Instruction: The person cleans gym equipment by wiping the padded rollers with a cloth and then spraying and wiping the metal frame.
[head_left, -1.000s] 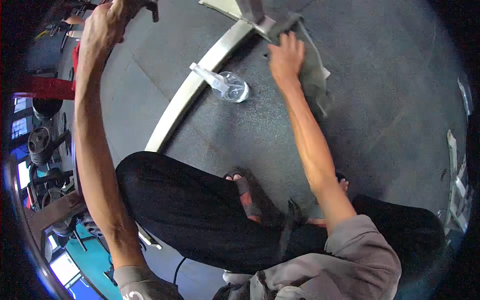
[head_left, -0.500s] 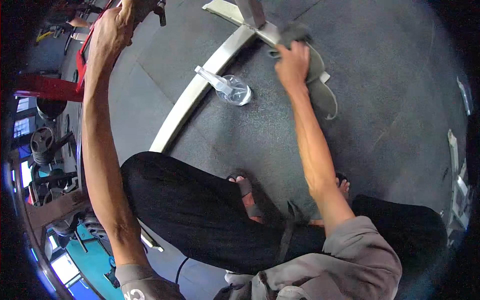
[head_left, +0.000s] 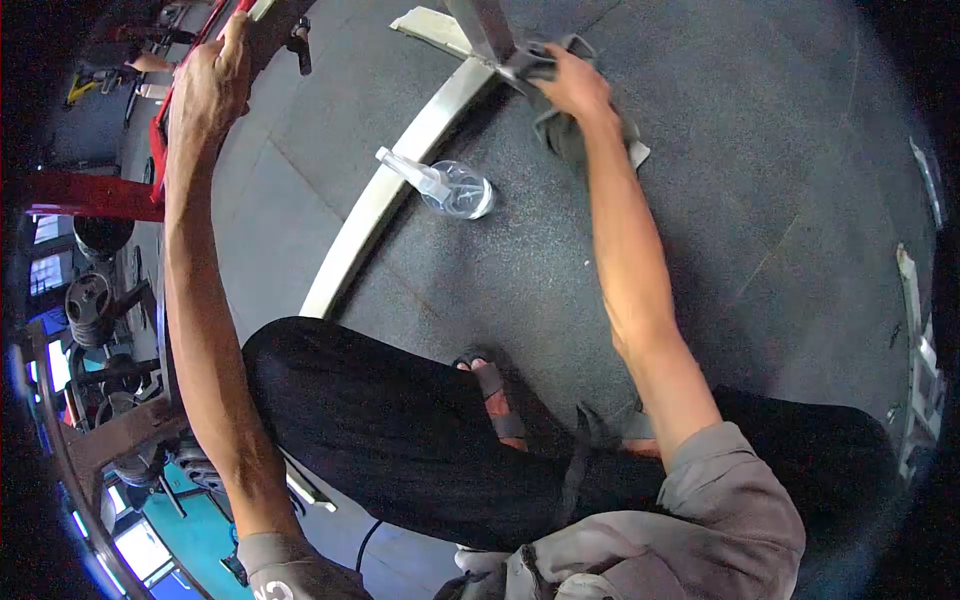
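Note:
A dark grey cloth point(head_left: 572, 140) is bunched under my right hand point(head_left: 578, 85), whose fingers close on it. The hand presses part of the cloth to the white base beam point(head_left: 408, 150) near the foot of a metal upright point(head_left: 482, 28); the rest hangs toward the floor. At upper left, my left hand point(head_left: 213, 85) wraps round a bar of the red and dark equipment frame point(head_left: 275, 32), its fingertips partly hidden. A clear spray bottle point(head_left: 465, 190) with a white trigger head is beside the beam, between my two arms.
A red beam point(head_left: 95, 193) and weight plates point(head_left: 90, 300) on a rack are at the left. Pale metal equipment parts point(head_left: 915, 350) stand along the right edge. My sandalled foot point(head_left: 490, 385) rests on the dark rubber floor point(head_left: 740, 250).
My right hand has moved the cloth up and left against the beam by the upright. The cloth is more bunched now. My left hand keeps its hold on the frame.

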